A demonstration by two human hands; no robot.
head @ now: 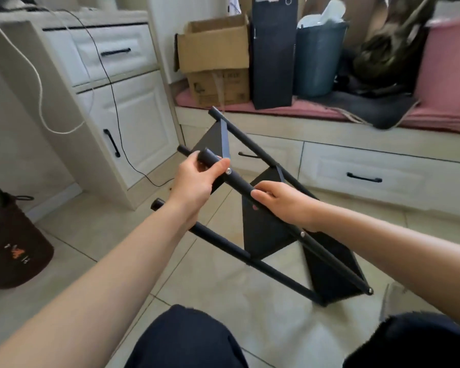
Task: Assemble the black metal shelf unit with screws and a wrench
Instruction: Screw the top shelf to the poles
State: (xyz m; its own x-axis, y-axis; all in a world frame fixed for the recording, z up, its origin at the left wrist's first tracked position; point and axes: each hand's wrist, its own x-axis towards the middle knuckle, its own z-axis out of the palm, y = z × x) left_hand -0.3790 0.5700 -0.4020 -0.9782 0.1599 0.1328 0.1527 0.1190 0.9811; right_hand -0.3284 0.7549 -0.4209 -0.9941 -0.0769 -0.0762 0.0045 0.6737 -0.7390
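Note:
The black metal shelf unit is tilted in front of me above the tiled floor, its round poles running from upper left to lower right and its flat shelf panels set between them. My left hand grips the upper end of the nearest pole, thumb beside a silver screw head. My right hand holds the same pole lower down, fingers curled over it. Another screw shows on the pole below my right wrist. No wrench is in view.
White cabinets stand at the left with a black cable hanging down. A low bench with drawers runs across the back, bearing a cardboard box, a black bag and a blue bin. A dark pouch sits at left.

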